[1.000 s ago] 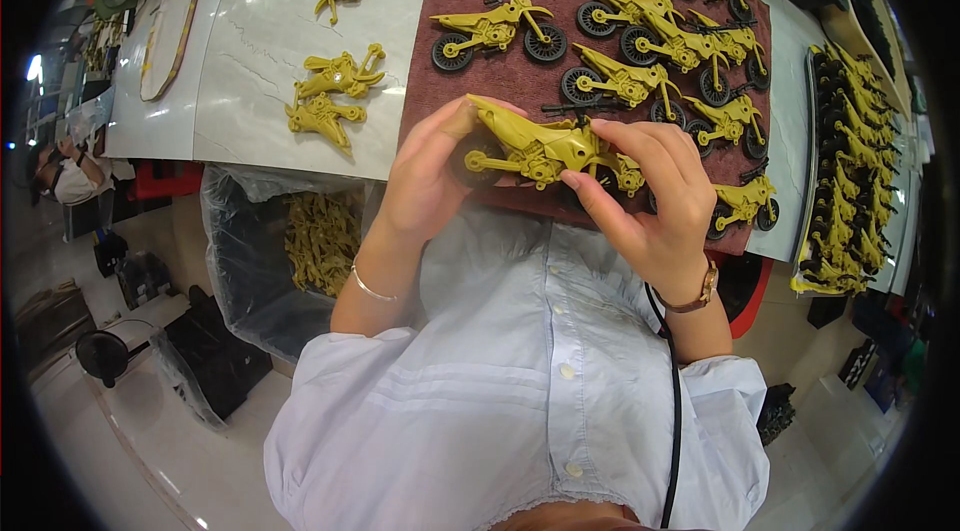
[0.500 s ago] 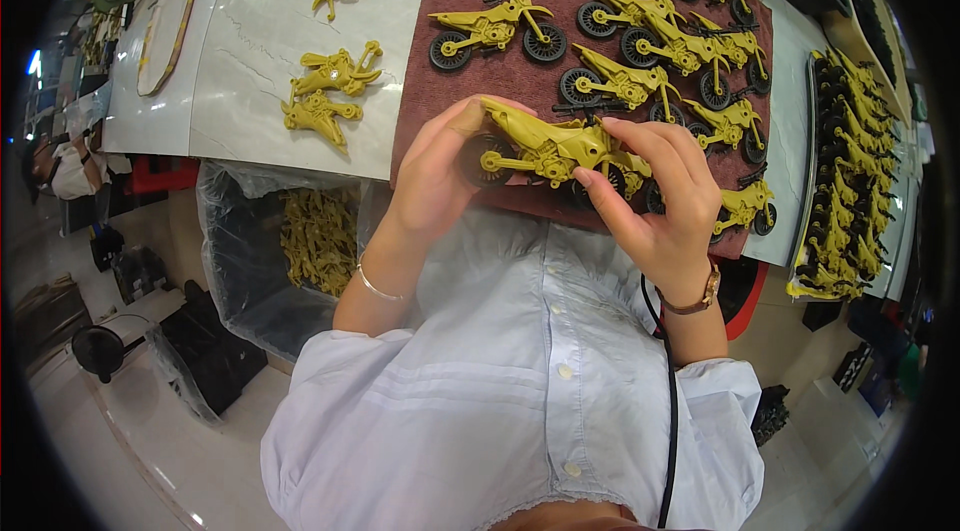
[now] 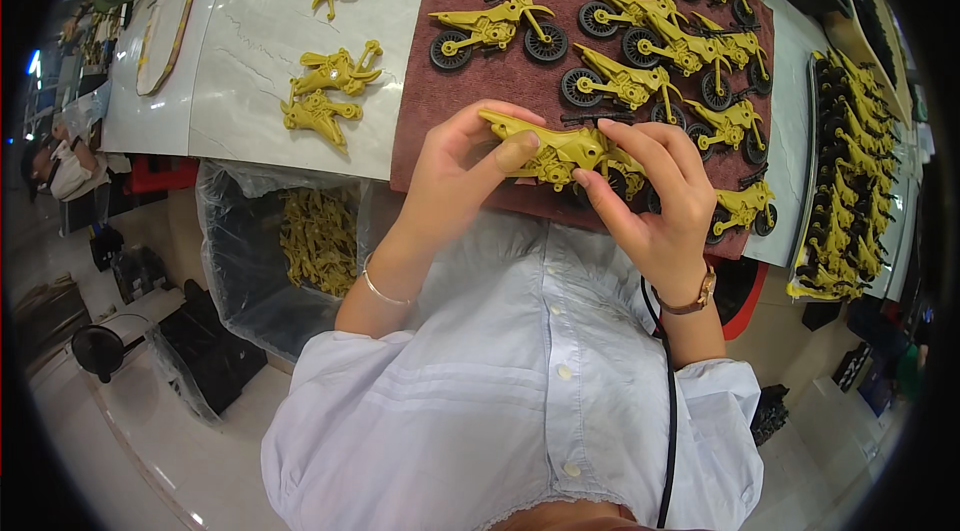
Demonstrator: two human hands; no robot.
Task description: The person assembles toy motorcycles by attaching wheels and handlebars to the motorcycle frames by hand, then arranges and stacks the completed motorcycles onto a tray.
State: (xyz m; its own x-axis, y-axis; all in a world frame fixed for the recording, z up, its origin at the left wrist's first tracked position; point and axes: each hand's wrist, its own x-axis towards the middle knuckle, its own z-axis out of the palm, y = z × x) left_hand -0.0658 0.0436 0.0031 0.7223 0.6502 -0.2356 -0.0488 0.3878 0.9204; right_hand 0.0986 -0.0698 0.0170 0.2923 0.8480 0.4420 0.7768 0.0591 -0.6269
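In the head view, a yellow toy dirt bike is held in both hands just above the near edge of a maroon cloth, with its tail turned to the left. The tail is clamped between the thumb and fingers of the left hand; the thumb is laid over the near side, and the rear wheel area is covered. The front half is gripped by the right hand, with the forefinger placed along the top and the thumb pressed low against the body. The position of the other right fingers cannot be told. The front wheel is partly hidden behind the right hand.

Beyond the hands, wheeled yellow toy dirt bikes are spread over the cloth. To the left, yellow body parts are laid on a marbled tabletop. Below it, more yellow pieces are contained in a plastic-lined bin. At the right, further toy bikes are packed closely in rows.
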